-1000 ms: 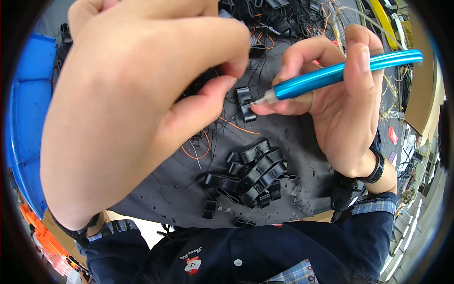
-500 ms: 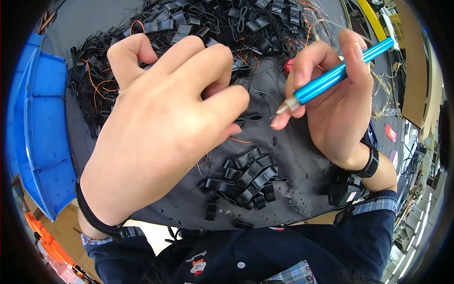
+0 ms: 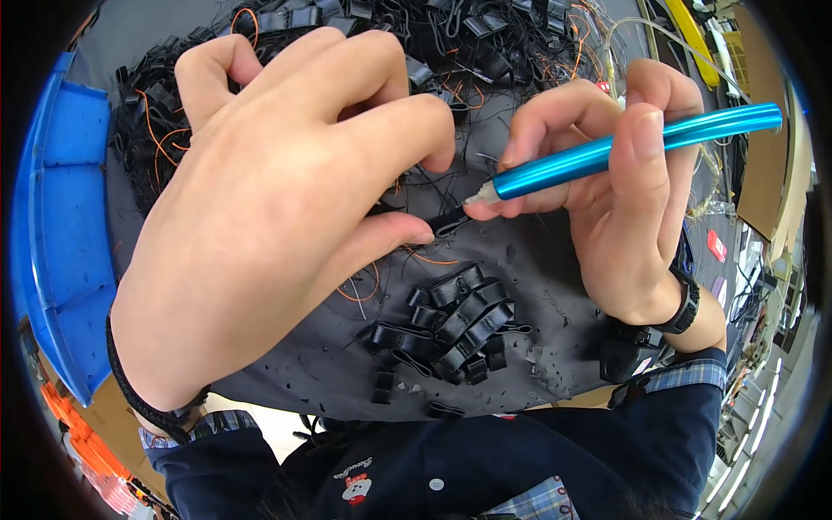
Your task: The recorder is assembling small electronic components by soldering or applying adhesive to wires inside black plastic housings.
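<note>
In my right hand is a shiny blue pen-shaped tool with a pale, narrow tip. Its tip and my right fingertips are at the end of a small black strap loop; whether they touch it is unclear. My left hand hovers just left of that loop, thumb and index finger apart, nothing visible between them. The undersides of its other, bent fingers are hidden. Nearer to me lies a small heap of folded black strap loops.
A large pile of black strap loops with loose threads covers the far side, partly behind my left hand. An orange thread lies beside my left thumb. A blue bin stands at left; a black device sits by my right wrist.
My left hand has shifted left, its thumb and index finger spreading apart. The blue tool has swung flatter, its tip moving left and its rear end right. The small black loop shows more clearly.
</note>
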### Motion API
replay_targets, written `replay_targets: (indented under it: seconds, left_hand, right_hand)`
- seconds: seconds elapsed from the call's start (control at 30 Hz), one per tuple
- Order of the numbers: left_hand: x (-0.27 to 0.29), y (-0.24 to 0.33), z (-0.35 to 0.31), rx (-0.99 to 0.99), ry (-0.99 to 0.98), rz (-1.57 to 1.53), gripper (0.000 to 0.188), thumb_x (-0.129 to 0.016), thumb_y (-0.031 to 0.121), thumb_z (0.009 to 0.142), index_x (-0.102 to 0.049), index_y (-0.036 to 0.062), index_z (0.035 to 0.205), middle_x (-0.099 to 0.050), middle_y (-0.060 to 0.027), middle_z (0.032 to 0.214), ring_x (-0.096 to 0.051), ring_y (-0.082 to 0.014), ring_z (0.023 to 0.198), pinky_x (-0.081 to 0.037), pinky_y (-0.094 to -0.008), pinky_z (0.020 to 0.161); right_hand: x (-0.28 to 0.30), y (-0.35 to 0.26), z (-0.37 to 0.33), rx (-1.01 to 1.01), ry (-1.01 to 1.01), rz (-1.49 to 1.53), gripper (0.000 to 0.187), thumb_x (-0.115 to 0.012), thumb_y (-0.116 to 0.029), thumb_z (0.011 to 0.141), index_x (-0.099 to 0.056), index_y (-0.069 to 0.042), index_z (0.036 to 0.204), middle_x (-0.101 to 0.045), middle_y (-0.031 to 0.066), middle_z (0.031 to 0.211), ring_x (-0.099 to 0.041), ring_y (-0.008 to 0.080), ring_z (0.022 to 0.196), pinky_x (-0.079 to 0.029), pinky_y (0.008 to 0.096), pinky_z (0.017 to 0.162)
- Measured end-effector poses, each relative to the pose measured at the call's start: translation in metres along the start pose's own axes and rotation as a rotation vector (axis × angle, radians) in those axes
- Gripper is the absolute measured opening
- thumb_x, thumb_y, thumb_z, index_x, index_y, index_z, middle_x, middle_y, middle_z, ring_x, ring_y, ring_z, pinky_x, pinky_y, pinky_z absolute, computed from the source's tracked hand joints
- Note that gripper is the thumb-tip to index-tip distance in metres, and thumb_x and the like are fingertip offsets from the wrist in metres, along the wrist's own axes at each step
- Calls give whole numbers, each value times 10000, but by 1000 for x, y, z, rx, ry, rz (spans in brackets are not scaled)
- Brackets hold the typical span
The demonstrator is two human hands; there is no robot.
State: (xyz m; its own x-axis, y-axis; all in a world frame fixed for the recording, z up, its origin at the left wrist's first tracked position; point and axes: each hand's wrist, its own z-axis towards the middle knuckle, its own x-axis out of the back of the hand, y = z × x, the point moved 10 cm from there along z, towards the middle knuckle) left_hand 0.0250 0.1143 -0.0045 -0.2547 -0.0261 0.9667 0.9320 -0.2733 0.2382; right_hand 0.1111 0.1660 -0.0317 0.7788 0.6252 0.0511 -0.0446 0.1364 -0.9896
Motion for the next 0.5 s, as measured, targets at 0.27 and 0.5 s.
replay_targets:
  seconds: [0.27,0.5]
  left_hand:
    - [-4,2,-2,13,-53,48,299,-731,221,566,-634,156,841,-414,9,830,-445,-143,784,-244,-337,795]
    - [-13,4,5,-48,-62,31,223,-723,185,564,-618,141,755,-405,14,812,-435,-141,748,-245,-323,774]
  right_hand:
    - [8,7,0,-100,-10,42,315,-265,-397,956,-200,-90,928,-517,231,799,-617,247,586,-593,405,563]
    - [7,7,-8,15,1,78,324,-263,-405,958,-201,-88,986,-517,243,846,-611,239,604,-591,420,594]
